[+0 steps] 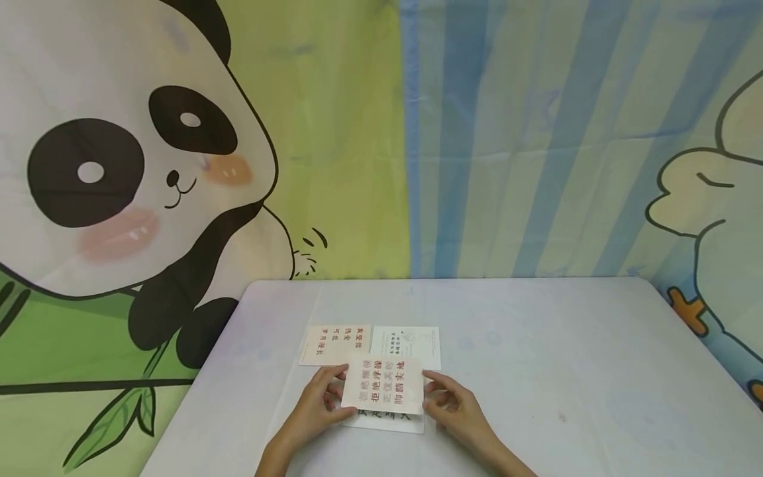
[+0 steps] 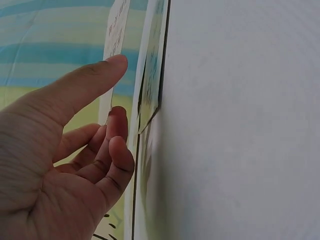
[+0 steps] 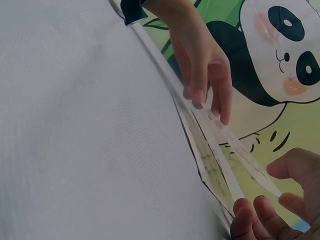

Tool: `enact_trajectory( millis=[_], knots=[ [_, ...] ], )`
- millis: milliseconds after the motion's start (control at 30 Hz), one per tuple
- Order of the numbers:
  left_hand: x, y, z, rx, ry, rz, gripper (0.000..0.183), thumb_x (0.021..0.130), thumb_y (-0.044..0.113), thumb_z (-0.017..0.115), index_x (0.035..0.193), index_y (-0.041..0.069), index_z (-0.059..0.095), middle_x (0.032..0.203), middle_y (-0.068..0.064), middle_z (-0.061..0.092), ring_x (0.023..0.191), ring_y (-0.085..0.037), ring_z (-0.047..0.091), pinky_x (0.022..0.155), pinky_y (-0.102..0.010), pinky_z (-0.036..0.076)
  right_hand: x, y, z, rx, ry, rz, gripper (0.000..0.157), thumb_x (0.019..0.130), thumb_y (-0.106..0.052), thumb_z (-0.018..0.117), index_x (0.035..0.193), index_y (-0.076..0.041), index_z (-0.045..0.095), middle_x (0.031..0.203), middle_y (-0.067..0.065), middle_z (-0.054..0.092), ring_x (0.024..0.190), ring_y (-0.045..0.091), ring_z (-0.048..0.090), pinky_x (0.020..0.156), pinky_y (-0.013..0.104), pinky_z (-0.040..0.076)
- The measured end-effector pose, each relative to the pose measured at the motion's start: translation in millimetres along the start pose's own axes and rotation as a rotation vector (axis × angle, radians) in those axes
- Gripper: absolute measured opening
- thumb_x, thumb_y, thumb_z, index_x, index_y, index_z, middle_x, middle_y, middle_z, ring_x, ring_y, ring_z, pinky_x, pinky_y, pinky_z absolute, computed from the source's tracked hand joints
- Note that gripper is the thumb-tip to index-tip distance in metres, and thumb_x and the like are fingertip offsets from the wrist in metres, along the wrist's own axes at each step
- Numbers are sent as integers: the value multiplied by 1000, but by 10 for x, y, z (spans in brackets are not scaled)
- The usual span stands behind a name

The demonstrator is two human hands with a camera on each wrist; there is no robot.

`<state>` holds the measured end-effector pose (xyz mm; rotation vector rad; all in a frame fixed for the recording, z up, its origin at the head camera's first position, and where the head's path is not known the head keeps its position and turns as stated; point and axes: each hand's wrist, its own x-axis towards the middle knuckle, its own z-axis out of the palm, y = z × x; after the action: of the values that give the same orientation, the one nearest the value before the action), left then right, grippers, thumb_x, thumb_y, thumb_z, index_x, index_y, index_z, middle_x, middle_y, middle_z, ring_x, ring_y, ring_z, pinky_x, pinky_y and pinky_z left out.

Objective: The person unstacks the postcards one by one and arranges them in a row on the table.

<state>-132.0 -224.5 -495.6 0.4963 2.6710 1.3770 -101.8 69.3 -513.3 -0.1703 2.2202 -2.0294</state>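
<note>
The lifted card (image 1: 383, 385) hid most of the lower card (image 1: 390, 425) beneath it, leaving only a bottom strip, and in the head view it cut across the near edges of the two cards behind. Both wrist views caught the cards almost edge-on, so their print was barely legible there; the right wrist view cropped the near hand at the frame's edge.

Red characters on the lifted card included 脚踏实地 and 拒绝浮躁; its paler lines were hard to make out. The strip below showed large dark characters, their tops covered, apparently ending 晴天. The back-left card (image 1: 336, 345) had red writing, and the back-right card (image 1: 422, 343) small dark lines too fine to read.

Four cards showed on the worktop (image 1: 536, 371) or just above it. Two hands held one: the left hand (image 1: 316, 405) gripped its left edge between fingers and thumb, the right hand (image 1: 457, 409) its right edge.
</note>
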Motion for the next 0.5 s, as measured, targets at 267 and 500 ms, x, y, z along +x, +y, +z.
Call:
enact_trajectory(
  millis=[267, 500],
  knots=[
    [25, 57, 87, -17, 32, 14, 79, 71, 10, 87, 138, 1, 47, 114, -8, 51, 78, -7, 56, 64, -20, 49, 12, 59, -30, -21, -12, -74, 72, 77, 2, 77, 140, 2, 44, 104, 18, 55, 69, 7, 58, 50, 23, 50],
    [60, 74, 145, 14, 105, 94, 76, 68, 8, 88, 135, 1, 52, 108, -3, 55, 78, -9, 57, 66, -22, 49, 15, 67, -60, 8, -6, -45, 73, 78, 4, 76, 142, 3, 40, 104, 17, 52, 65, 6, 55, 50, 21, 48]
  ],
)
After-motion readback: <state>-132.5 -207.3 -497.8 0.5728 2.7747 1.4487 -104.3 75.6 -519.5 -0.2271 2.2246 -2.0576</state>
